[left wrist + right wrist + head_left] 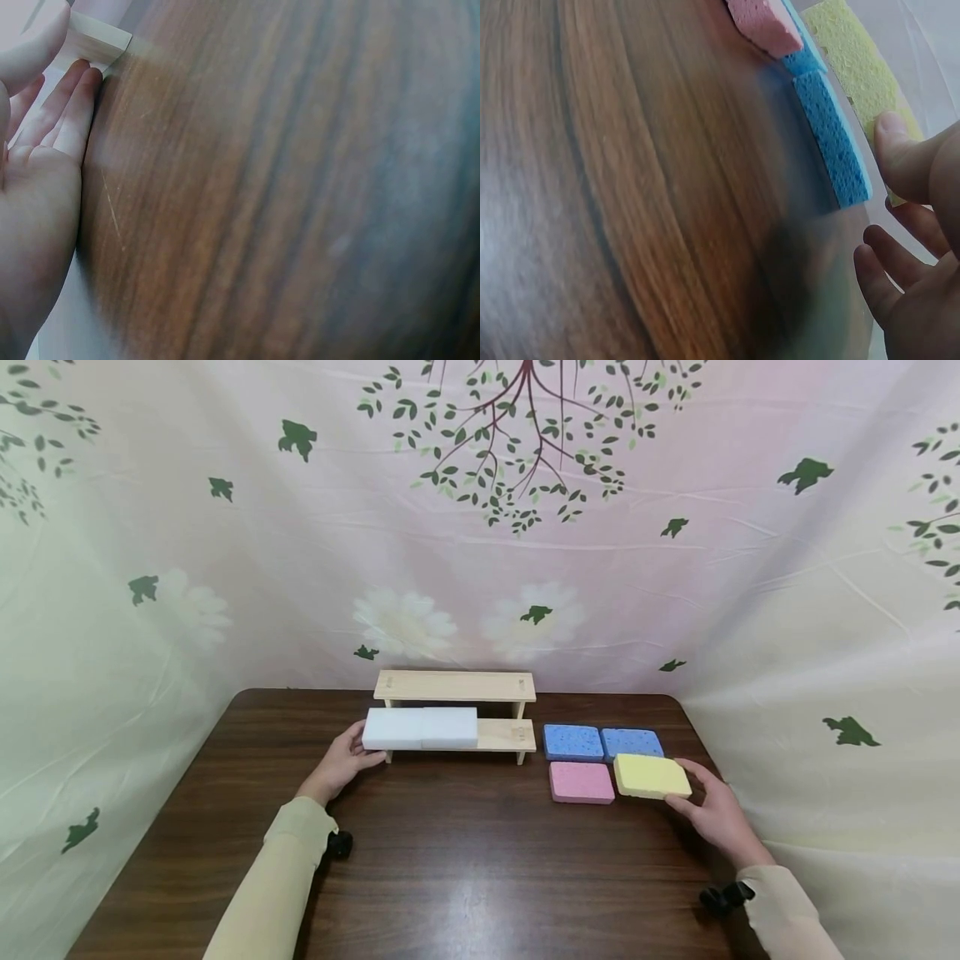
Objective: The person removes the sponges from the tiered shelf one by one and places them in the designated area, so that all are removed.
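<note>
At the left end of a low two-tier wooden rack (454, 685), my left hand (341, 767) grips a white sponge (393, 728), thumb in front and fingers at its end. In the left wrist view its lower fingers (71, 120) stretch toward the rack's wooden edge. That sponge lies over the lower tier, jutting past its left end and abutting a second white sponge (450, 728). Over on the right, my right hand (716, 814) pinches the right end of a yellow sponge (651, 777). The right wrist view shows the thumb on the yellow sponge's face and the sponge raised above the table.
Two blue sponges (572, 742) lie side by side right of the rack, with a pink sponge (581, 782) in front. The dark wooden table (480, 860) meets a printed cloth (480, 635) at the back and sides.
</note>
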`<state>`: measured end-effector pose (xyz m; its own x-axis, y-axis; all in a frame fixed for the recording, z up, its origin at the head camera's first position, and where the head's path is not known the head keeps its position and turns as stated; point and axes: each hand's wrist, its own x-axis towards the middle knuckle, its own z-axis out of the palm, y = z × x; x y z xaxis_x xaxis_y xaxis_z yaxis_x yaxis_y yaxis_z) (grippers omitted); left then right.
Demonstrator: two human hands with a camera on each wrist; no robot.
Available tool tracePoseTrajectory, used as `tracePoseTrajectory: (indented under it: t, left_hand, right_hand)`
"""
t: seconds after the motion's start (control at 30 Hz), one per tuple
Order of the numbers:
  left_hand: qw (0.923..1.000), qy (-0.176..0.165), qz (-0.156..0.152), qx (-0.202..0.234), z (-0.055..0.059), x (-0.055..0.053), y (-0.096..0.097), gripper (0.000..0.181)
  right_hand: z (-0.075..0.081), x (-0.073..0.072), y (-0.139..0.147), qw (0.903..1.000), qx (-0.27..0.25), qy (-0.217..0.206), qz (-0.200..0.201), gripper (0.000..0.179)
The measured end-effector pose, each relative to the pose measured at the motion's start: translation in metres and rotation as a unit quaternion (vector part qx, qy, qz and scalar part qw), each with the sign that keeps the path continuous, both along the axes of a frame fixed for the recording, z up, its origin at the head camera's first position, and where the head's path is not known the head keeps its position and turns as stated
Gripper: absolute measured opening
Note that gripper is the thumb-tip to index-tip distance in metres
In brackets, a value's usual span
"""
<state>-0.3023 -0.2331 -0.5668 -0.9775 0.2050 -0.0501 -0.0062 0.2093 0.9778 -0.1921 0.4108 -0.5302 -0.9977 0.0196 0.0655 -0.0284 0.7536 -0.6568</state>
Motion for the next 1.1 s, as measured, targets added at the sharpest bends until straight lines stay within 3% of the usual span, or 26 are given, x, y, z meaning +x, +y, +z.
tracePoseTrajectory:
  t: [0.23,0.53,0.83,1.1]
  left_hand:
    - [1.0000,0.003,-0.006,0.001,-0.001,0.000,-0.001,0.087]
    - [1.0000,0.003,-0.005,0.006,-0.001,-0.001,-0.002,0.086]
    - [0.9999,-0.002,-0.004,0.016,0.000,0.001,-0.002,0.088]
    - [0.9998,-0.016,-0.004,0.008,0.002,-0.001,-0.002,0.087]
  right_hand:
    - [-0.007,0.002,0.008,1.0000,0.005,-0.001,-0.004,0.073]
    - [-0.013,0.000,0.009,0.9994,0.014,-0.033,-0.005,0.076]
    - [-0.015,-0.001,0.008,0.9992,0.036,-0.014,0.006,0.073]
    - [-0.016,-0.003,0.007,0.9979,0.057,-0.028,0.013,0.075]
